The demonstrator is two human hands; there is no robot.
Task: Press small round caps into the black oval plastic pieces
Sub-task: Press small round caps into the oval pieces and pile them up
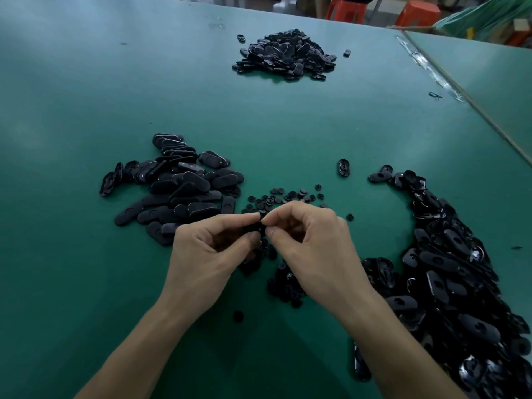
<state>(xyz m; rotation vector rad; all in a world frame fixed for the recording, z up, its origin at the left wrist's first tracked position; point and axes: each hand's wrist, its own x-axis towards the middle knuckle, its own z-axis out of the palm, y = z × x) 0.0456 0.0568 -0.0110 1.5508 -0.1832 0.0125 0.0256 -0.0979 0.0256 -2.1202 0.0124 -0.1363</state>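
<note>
1. The left hand (207, 249) curls thumb and fingers round a black oval piece (254, 228), held just above the table (115, 96); most of the piece is hidden.
2. The right hand (311, 243) pinches thumb and forefinger on that piece's end, fingertips meeting the left's; whether a cap sits between them cannot be told.
3. Small round caps (285, 195), flat black discs, lie scattered just beyond and beneath the hands.
4. The left pile (178, 185) holds matte, smooth-backed ovals; the right pile (449, 283) is glossier, many showing a round hole or hollow underside; any marks are too small to read.
5. A far pile (288, 53) lies well apart; one lone oval (344, 167) lies between the near piles.
6. The table wears a smooth green mat; a clear tape seam (431, 70) runs along its right side.
</note>
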